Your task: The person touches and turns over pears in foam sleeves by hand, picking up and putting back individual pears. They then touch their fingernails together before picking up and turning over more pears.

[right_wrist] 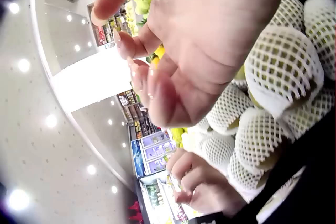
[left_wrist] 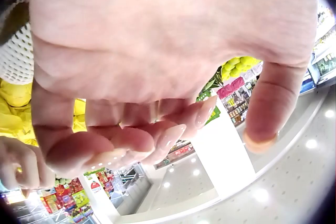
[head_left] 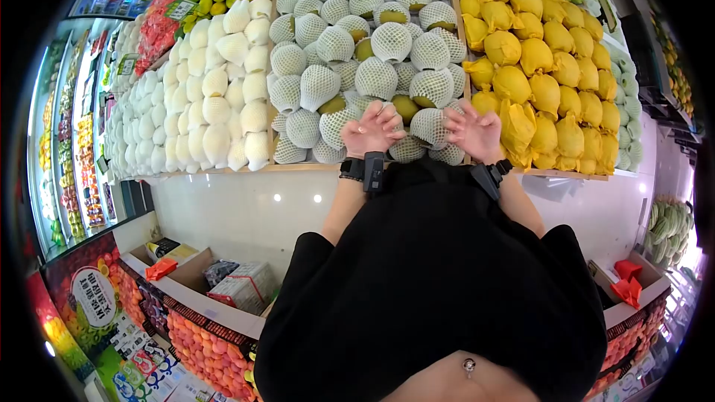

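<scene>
At 12 o'clock, head view: netted fruit [head_left: 376, 78]; left hand [head_left: 372, 132] and right hand [head_left: 477, 132] near, fingers half open, loosely curled, empty. Yellow-wrapped fruit [head_left: 536, 56], 2 o'clock.

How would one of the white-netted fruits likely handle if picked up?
The netted fruit would probably feel firm, its rounded outline showing no sag. Its open mesh might add grip against slipping. Away from its crowding neighbours, that round shape could roll.
</scene>
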A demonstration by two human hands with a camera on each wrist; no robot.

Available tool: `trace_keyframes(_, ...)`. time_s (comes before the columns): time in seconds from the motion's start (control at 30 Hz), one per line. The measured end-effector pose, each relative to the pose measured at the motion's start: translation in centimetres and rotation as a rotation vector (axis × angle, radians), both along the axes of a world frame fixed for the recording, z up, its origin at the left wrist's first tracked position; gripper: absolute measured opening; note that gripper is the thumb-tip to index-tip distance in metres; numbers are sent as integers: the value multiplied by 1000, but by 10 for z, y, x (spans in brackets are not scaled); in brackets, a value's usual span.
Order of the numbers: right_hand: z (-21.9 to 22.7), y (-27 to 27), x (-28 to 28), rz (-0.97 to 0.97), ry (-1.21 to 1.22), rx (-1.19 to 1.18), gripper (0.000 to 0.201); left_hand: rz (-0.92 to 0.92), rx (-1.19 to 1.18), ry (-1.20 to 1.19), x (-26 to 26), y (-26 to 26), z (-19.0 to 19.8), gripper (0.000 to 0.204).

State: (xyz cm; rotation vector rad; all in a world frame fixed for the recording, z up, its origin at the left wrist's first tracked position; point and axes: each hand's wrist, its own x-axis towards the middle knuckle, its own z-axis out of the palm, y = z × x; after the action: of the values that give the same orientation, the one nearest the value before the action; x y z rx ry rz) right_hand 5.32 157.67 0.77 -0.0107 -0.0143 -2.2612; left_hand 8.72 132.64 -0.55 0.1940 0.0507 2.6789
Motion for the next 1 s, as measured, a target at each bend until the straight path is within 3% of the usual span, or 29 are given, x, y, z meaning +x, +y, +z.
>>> trace_keyframes(0.23,4,32,-37,-151,74,52,23,61,-58,-89,-6,-3,-5,30)
trace_keyframes(0.67,-17,4,-13,-56,51,-10,17,43,16,-74,-9,-4,-14,32)
trace_keyframes(0.77,-16,5,-12,-61,68,2,17,33,-83,-89,-8,-12,-8,32)
trace_keyframes(0.8,-14,4,-12,-92,50,112,16,11,-168,-68,-11,-26,-9,29)
trace_keyframes(0.87,-11,4,-14,-154,9,336,15,234,-620,-196,-17,-53,2,24)
trace_keyframes(0.9,-15,5,-11,-239,67,664,16,347,-846,-266,-16,-65,7,21)
trace_keyframes(0.97,-31,5,-12,-404,206,1311,17,399,-1533,-112,-18,-87,14,23)
trace_keyframes(1.0,-31,6,-11,-447,405,1283,24,445,-1665,-19,-19,-92,15,30)
